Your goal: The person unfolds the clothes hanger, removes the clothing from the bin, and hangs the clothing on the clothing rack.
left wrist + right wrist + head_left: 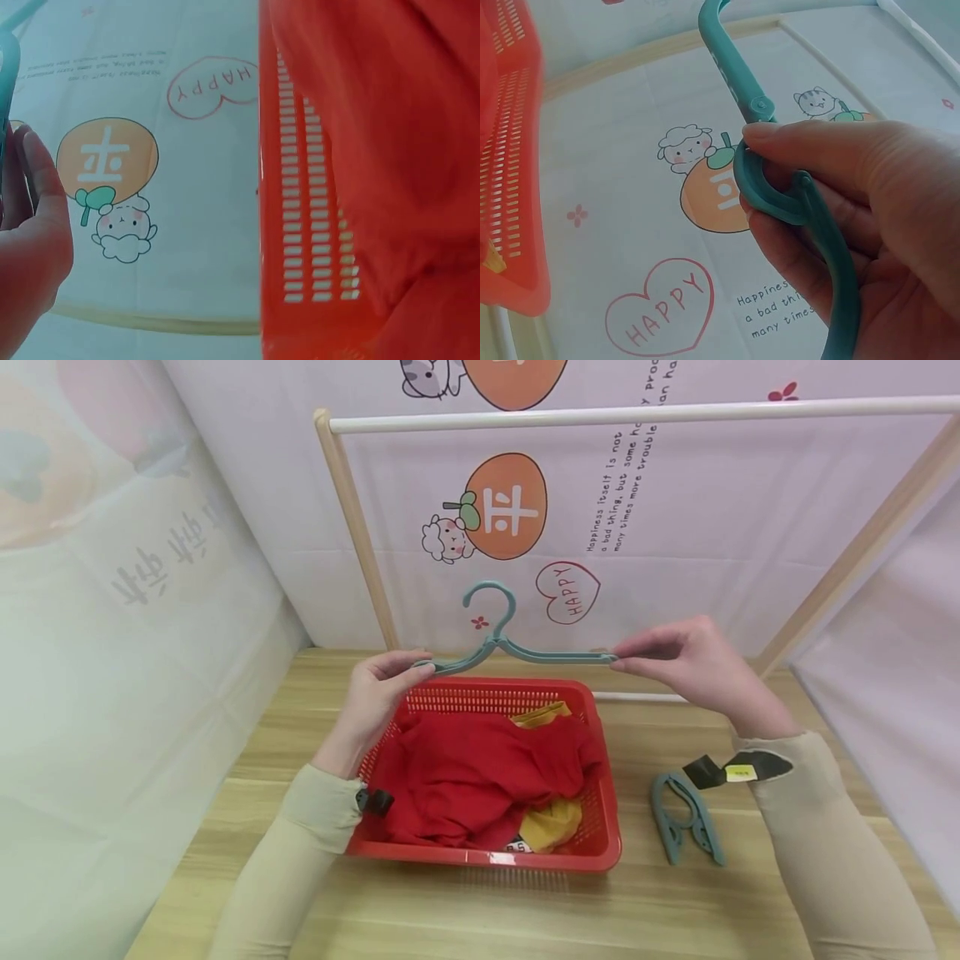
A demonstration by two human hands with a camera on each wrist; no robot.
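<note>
A teal folding clothes hanger point(498, 646) is held level above a red basket, its hook upward and its arms spread. My left hand point(382, 693) pinches the left arm's end between thumb and fingers. At the opposite end, my right hand point(686, 660) pinches the tip. The right wrist view shows the right hand point(840, 202) gripping a jointed teal hanger part point(772, 191). Part of the left hand point(34, 232) shows at the left wrist view's edge, beside a teal strip point(7, 75). A second teal hanger point(686, 818), folded, lies on the table right of the basket.
The red basket point(611, 827) contains a red garment point(480, 772) and a yellow garment point(552, 827). Behind stands a rack with a white top bar point(637, 415) and wooden posts point(360, 535). A printed cloth backdrop point(420, 602) hangs behind the wood-grain table point(405, 914).
</note>
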